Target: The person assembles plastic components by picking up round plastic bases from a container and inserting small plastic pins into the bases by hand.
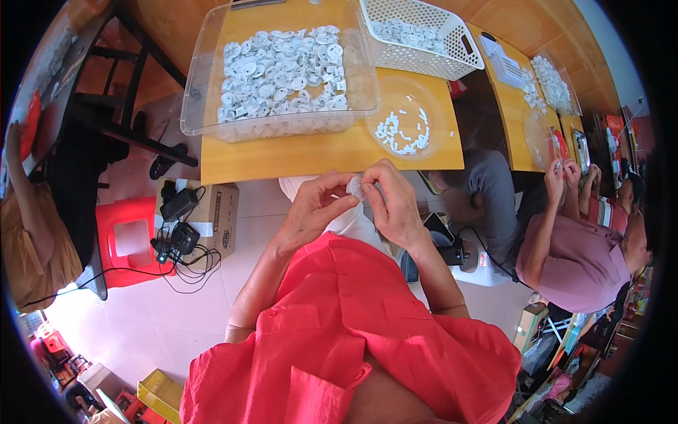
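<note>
Just in front of the table edge, my left hand pinches a small white round plastic piece between thumb and fingers. My right hand is closed on the piece's right side, thumb and forefinger pressed together there. Whether a smaller part sits between those right fingertips is hidden. Beyond my hands stands a large clear plastic bin heaped with similar white round pieces. To its right, a shallow clear round dish holds many tiny white plastic parts.
A white perforated basket with more white pieces stands at the back right of the wooden table. A red stool, a cardboard box and black adapters with cables are on my left. Co-workers sit on both sides.
</note>
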Available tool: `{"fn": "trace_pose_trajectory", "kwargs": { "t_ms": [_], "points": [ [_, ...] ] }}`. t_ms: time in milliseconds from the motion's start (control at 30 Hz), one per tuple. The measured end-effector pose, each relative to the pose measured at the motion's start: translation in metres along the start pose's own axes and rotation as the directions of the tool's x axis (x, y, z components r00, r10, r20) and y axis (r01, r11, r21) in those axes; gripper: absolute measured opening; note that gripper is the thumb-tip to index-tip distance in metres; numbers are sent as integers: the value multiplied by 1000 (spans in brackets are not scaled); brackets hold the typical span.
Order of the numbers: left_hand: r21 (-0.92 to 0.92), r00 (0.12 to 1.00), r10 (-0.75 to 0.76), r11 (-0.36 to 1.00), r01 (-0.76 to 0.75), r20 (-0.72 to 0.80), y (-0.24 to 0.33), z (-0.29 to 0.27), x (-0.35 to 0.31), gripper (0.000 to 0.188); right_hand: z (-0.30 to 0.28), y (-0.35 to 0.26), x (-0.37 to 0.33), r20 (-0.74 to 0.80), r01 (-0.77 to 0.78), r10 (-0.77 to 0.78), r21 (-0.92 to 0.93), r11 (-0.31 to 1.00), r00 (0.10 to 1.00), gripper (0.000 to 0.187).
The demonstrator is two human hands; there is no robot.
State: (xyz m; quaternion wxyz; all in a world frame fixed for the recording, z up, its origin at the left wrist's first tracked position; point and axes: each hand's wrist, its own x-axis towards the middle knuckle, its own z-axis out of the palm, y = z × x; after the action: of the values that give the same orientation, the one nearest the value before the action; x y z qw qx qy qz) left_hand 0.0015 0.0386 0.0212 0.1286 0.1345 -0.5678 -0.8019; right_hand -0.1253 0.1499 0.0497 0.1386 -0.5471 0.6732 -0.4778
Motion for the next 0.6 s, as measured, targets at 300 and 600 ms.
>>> {"fn": "trace_pose_trajectory", "kwargs": {
  "t_ms": [300,600],
  "points": [
    [-9,1000,-14,1000,14,11,-1,-2,-1,28,1,2,-1,21,-26,25,47,999,999,8],
    [13,999,26,1000,-27,36,-1,-3,0,25,4,2,-3,22,-56,56,31,998,998,7]
  ]
}}
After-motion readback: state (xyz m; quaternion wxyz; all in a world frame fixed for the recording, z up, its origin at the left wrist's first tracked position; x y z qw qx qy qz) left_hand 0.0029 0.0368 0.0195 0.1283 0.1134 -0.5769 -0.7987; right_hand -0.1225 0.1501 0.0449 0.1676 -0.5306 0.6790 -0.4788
